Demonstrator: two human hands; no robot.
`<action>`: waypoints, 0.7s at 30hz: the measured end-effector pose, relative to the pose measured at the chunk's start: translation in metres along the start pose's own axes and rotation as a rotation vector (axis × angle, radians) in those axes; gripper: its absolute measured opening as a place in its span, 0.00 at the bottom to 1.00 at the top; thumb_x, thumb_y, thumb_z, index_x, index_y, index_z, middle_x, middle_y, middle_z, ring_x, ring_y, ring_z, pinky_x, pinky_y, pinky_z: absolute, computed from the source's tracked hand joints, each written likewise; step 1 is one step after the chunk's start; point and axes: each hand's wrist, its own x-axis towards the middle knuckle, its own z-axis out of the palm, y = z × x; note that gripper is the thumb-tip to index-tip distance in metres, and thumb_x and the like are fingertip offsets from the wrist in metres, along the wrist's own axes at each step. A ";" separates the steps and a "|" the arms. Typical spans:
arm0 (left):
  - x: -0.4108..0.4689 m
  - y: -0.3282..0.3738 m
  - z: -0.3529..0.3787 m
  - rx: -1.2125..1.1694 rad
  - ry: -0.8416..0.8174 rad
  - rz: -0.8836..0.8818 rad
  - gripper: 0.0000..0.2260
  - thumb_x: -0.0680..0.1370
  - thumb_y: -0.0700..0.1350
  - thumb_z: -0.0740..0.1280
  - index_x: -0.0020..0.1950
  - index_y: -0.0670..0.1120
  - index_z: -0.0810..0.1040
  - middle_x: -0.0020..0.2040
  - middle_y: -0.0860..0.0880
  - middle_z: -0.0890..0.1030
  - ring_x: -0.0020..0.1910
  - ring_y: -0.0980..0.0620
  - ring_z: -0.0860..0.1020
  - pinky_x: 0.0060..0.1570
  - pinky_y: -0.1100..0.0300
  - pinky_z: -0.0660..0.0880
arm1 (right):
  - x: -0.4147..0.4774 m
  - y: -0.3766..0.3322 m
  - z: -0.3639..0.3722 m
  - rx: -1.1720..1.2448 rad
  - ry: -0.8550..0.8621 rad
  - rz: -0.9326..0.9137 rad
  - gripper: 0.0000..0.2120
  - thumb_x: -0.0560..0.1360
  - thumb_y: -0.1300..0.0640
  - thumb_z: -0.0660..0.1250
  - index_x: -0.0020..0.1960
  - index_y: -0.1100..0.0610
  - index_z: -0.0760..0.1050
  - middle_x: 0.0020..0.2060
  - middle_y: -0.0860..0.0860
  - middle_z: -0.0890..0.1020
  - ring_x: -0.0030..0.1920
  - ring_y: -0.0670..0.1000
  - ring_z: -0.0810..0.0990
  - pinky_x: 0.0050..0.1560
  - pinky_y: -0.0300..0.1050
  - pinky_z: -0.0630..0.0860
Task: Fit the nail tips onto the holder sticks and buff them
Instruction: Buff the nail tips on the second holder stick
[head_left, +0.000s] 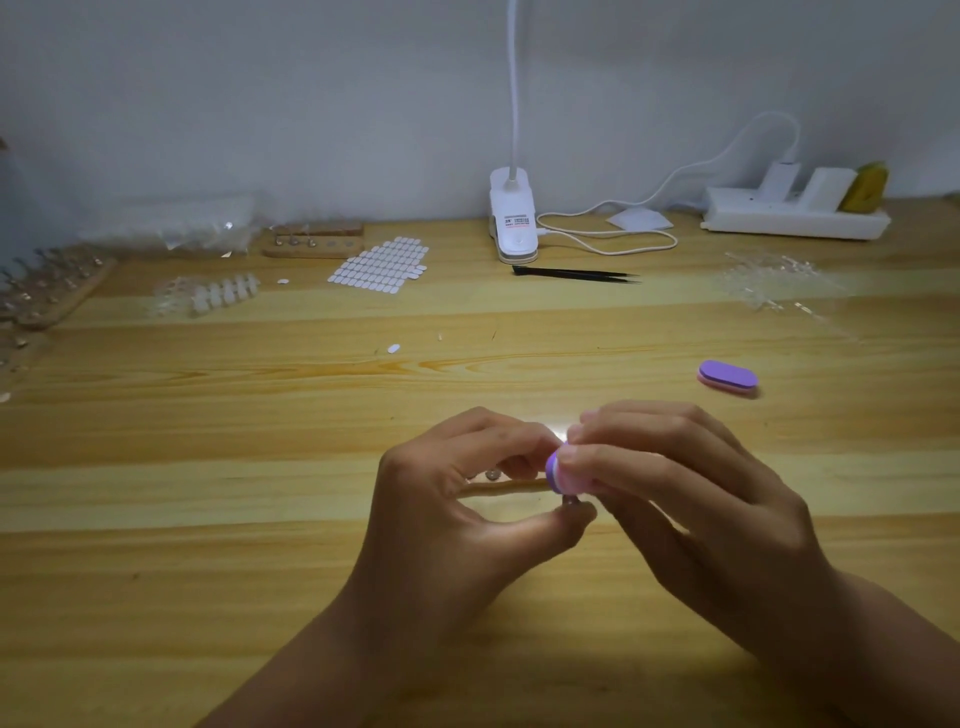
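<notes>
Left hand (467, 499): I pinch the holder stick (571, 501) between thumb and fingers.
Right hand (675, 493): I grip the purple buffer (556, 470), just above the stick.
Blocked: my fingers hide where they meet.
Around: spare buffer (727, 378) to the right; tweezers (576, 274) farther back.

A wooden table (260, 441) meets a pale wall (311, 104) — dim, bluish light.

Left hand (457, 501) pinches holder stick (572, 500); right hand (691, 493) pinches buffer (557, 470); hands meeting.
</notes>
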 end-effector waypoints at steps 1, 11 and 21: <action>0.000 0.000 0.000 0.002 0.002 0.002 0.13 0.65 0.42 0.80 0.47 0.49 0.85 0.42 0.58 0.82 0.43 0.56 0.81 0.42 0.65 0.76 | 0.000 0.002 0.000 -0.017 -0.011 -0.004 0.10 0.76 0.69 0.70 0.57 0.65 0.80 0.54 0.57 0.83 0.59 0.53 0.80 0.62 0.44 0.75; 0.001 -0.001 0.000 0.004 0.008 -0.016 0.12 0.65 0.42 0.80 0.46 0.48 0.85 0.41 0.57 0.82 0.42 0.56 0.81 0.41 0.64 0.76 | 0.001 0.009 -0.001 -0.004 -0.030 0.010 0.11 0.78 0.66 0.67 0.59 0.64 0.78 0.54 0.58 0.83 0.58 0.52 0.80 0.60 0.44 0.77; 0.000 -0.002 -0.001 -0.039 0.017 -0.034 0.12 0.64 0.41 0.81 0.45 0.48 0.85 0.41 0.57 0.83 0.42 0.55 0.81 0.42 0.65 0.76 | 0.005 0.009 -0.005 0.001 0.006 0.057 0.10 0.77 0.66 0.67 0.58 0.64 0.78 0.53 0.57 0.83 0.56 0.53 0.82 0.58 0.46 0.78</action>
